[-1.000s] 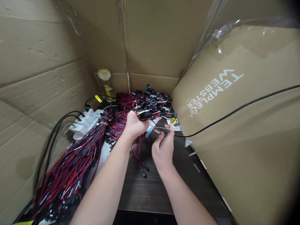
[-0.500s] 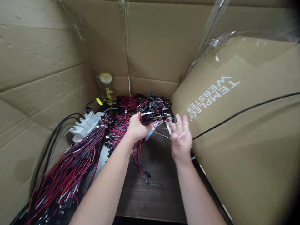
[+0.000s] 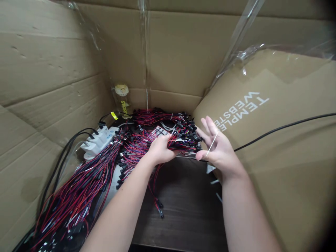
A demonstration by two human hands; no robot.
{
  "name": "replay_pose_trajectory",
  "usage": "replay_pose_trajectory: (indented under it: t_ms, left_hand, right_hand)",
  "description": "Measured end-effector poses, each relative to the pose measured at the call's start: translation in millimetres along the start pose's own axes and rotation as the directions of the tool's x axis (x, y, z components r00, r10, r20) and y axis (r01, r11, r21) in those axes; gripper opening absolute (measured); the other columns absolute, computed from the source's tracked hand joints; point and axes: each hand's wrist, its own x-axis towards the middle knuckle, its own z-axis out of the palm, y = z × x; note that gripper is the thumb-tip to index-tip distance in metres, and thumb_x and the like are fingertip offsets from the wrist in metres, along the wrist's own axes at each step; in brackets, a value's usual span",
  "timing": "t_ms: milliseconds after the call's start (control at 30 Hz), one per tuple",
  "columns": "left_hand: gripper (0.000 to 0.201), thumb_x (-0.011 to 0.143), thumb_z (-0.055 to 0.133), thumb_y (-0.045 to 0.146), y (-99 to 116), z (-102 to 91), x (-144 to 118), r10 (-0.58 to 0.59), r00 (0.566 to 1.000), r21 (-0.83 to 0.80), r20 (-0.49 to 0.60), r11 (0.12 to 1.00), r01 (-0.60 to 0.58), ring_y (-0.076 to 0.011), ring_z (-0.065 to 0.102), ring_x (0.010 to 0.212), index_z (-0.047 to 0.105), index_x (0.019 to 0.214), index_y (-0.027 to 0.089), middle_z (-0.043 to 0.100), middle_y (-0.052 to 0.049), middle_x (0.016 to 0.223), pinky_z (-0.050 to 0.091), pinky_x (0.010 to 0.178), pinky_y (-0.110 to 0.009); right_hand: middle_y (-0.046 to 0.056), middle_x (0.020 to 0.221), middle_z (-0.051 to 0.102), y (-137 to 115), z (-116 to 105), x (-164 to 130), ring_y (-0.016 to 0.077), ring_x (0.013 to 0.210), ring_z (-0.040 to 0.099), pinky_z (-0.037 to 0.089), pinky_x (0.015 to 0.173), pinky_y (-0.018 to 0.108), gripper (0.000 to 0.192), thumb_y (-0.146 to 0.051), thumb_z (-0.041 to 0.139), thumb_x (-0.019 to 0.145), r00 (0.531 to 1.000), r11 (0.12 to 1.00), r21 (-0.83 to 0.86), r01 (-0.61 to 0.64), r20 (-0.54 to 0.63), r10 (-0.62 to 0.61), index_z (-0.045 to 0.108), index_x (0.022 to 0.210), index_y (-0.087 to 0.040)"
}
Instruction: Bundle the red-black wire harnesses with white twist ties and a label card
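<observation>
The location presents as a workshop-type assembly station; the wider premises cannot be determined. Taped brown cardboard panels (image 3: 175,52) enclose the dark wood-grain tabletop (image 3: 183,217). Bulk red-and-black wire bundles (image 3: 81,182) and a white plastic power strip (image 3: 97,142) occupy its left edge.

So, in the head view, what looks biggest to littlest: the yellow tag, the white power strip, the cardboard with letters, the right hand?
Biggest first, as they look:
lettered cardboard
right hand
white power strip
yellow tag
</observation>
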Motion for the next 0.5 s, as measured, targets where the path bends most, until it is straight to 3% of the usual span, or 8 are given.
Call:
replay_pose_trajectory:
  t_ms: [133,267,367,433,500]
  left_hand:
    - [0.019,0.062,0.075,0.019,4.1,-5.0,0.2,0.087,0.990,-0.054,0.108,0.995,-0.081,-0.0173,0.062,0.076,0.071,0.080,0.017,0.070,-0.003,0.080,0.052,0.074,-0.027]
    - [0.013,0.060,0.068,0.016,8.9,-16.7,-0.7,0.054,0.998,-0.190,0.011,0.980,-0.051,-0.0126,0.051,0.065,0.056,0.063,0.018,0.058,0.001,0.066,0.048,0.067,-0.026]
    - [0.013,0.061,0.064,0.018,9.6,-23.9,-0.8,0.045,0.997,-0.210,-0.055,0.976,-0.056,-0.0115,0.045,0.064,0.051,0.061,0.019,0.053,0.002,0.064,0.045,0.065,-0.026]
    - [0.012,0.061,0.062,0.018,10.5,-24.8,-0.7,0.050,0.997,-0.203,-0.066,0.977,-0.063,-0.0111,0.043,0.064,0.050,0.061,0.019,0.051,0.002,0.065,0.045,0.065,-0.026]
    - [0.015,0.058,0.061,0.017,14.0,-22.4,-0.7,0.044,0.997,-0.198,-0.065,0.979,-0.056,-0.0110,0.042,0.063,0.046,0.058,0.019,0.047,0.002,0.062,0.045,0.064,-0.027]
  right_hand:
    - [0.024,0.169,0.025,9.5,-0.4,3.4,0.0456,0.148,0.043,0.038,0.120,0.065,0.139,-0.059,0.105,0.048,0.999,0.991,0.124,-0.053,0.017,0.052,0.038,0.162,-0.020]
    - [0.022,0.170,0.026,27.6,22.9,-6.5,0.0431,0.145,0.048,0.040,0.121,0.059,0.137,-0.071,0.099,0.052,0.994,0.980,0.186,0.068,-0.099,-0.050,0.036,0.164,-0.022]
    - [0.021,0.167,0.033,34.6,39.1,-16.3,0.0397,0.140,0.054,0.049,0.115,0.053,0.133,-0.076,0.095,0.054,0.985,0.980,0.164,0.108,-0.153,-0.083,0.038,0.163,-0.023]
    - [0.020,0.158,0.048,32.4,44.3,-19.6,0.0338,0.122,0.067,0.059,0.102,0.045,0.125,-0.075,0.096,0.054,0.966,0.985,0.088,0.146,-0.229,-0.123,0.048,0.157,-0.023]
    - [0.015,0.132,0.067,25.9,46.5,-19.7,0.0230,0.093,0.072,0.063,0.081,0.035,0.108,-0.068,0.098,0.058,0.918,0.986,0.004,0.166,-0.365,-0.153,0.059,0.147,-0.020]
